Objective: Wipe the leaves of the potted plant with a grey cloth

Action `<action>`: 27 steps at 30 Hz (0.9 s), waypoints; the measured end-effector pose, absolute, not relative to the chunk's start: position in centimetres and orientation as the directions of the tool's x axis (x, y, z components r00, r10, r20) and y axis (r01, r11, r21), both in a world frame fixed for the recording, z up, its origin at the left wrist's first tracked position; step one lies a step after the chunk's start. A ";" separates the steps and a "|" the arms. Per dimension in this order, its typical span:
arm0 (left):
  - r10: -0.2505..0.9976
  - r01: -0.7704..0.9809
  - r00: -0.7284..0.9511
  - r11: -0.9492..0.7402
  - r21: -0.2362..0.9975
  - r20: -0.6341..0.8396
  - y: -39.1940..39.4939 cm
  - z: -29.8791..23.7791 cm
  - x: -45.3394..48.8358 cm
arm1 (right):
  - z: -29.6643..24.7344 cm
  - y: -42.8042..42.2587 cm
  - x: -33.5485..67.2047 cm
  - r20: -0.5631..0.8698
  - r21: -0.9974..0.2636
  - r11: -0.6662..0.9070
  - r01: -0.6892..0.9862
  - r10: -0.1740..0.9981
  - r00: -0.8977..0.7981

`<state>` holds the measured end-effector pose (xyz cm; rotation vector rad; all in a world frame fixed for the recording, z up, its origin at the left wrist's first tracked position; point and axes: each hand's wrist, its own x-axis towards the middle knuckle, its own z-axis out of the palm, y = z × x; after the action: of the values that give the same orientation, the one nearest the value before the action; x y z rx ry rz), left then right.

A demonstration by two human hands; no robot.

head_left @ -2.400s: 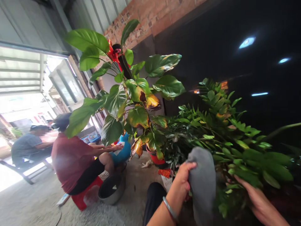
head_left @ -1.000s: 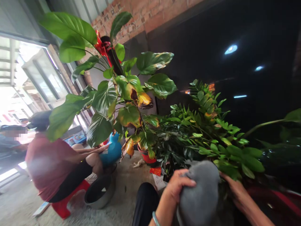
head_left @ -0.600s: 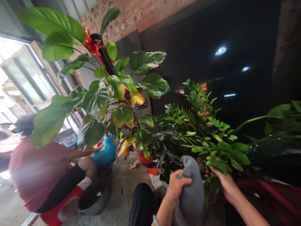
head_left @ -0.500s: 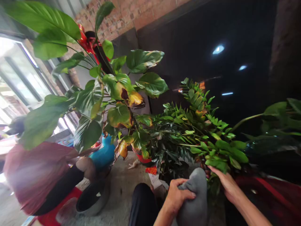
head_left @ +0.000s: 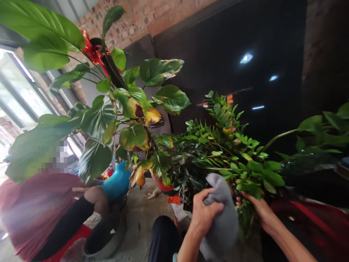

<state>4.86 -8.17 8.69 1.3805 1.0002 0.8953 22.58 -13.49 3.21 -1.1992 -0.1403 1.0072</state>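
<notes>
My left hand (head_left: 204, 213) is closed around a grey cloth (head_left: 225, 218), which rises above the thumb and drapes down on the right. My right hand (head_left: 259, 209) reaches into a bushy green plant (head_left: 247, 169) just right of the cloth. Its fingers curl round a leafy stem, partly hidden by foliage. The cloth's upper end comes close to the lower leaves; whether they touch, I cannot tell.
A tall plant (head_left: 133, 136) with big, partly browned leaves stands left of centre. Another person (head_left: 40, 214) sits at the left by a dark bucket (head_left: 105, 236) and a blue object (head_left: 117, 182). A printed paper (head_left: 178, 211) lies on the floor. A dark glossy panel (head_left: 207, 72) stands behind.
My left hand has lifted the cloth a little, and its upper end now reaches higher against the plant. My right hand stays at the stem. The view has shifted slightly to the right.
</notes>
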 end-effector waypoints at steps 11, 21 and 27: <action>0.957 -0.103 0.256 -0.112 0.988 0.136 -7.4 11.4 7.0 | 3.5 -13.1 22.2 -0.403 -0.809 -0.004 -0.588 0.732 0.549; 0.930 -0.087 0.367 0.033 0.996 0.001 -8.7 10.5 4.6 | 4.0 -13.4 22.1 -0.433 -0.786 0.002 -0.618 0.712 0.553; 0.985 -0.101 0.128 -0.099 0.990 0.112 -5.6 10.9 5.6 | 4.6 -12.7 21.3 -0.469 -0.763 0.001 -0.646 0.687 0.555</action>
<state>5.59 -5.60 10.92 1.2757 0.9897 1.2286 21.27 -12.73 4.64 -1.1696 -0.0429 1.0468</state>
